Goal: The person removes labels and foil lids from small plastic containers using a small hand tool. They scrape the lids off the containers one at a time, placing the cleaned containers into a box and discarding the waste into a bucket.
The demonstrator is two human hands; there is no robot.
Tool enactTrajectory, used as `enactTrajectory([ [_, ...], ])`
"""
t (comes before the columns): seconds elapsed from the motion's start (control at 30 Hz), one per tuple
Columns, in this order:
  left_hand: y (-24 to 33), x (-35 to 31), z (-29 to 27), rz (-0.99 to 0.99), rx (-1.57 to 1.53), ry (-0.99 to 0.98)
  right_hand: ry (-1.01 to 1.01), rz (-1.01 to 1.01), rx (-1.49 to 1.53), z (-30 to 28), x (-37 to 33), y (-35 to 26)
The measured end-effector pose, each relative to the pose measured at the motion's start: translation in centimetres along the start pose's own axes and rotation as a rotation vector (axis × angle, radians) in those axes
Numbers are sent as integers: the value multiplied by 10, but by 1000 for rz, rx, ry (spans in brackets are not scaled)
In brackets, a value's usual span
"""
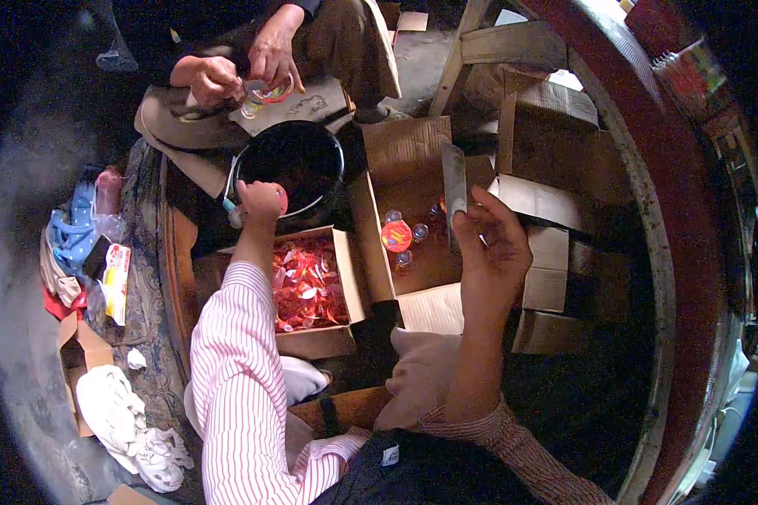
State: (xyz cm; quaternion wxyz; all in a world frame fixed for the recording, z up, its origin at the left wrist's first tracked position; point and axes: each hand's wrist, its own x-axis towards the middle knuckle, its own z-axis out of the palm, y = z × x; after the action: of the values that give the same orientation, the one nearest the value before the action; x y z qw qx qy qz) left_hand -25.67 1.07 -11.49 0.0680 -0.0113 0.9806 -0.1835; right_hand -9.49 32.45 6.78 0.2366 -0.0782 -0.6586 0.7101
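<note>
My left hand (pixel 262 202) is closed over the near left rim of a black bucket (pixel 338 157). A small red round piece (pixel 282 199) shows at the right side of the fist; most of it is hidden by the fingers. Raised over an open cardboard box (pixel 370 227), my right hand (pixel 494 240) pinches a flat metal blade (pixel 454 181) upright between thumb and fingers. Inside that box lie several small clear cups and a red round lid or label (pixel 397 236). Below my left hand, a smaller carton (pixel 316 342) holds many red wrapper scraps (pixel 307 282).
Across from me sits another person, whose hands (pixel 265 59) hold a clear cup with a red rim. More open cartons (pixel 552 198) stand at right beside a curved red-brown edge (pixel 665 252). Cloths (pixel 74 240) and a white bundle (pixel 114 412) lie at left.
</note>
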Motion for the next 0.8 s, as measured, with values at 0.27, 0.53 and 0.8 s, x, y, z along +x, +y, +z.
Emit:
enactTrajectory([
  [0.27,16,-7,-24,80,-4,162,9,9,-33,-3,2,0],
  [0.53,15,-9,-39,-7,-81,-57,7,15,-23,-2,1,2],
  [0.8,8,-1,-16,-60,-81,74,4,-4,-34,2,1,-1],
])
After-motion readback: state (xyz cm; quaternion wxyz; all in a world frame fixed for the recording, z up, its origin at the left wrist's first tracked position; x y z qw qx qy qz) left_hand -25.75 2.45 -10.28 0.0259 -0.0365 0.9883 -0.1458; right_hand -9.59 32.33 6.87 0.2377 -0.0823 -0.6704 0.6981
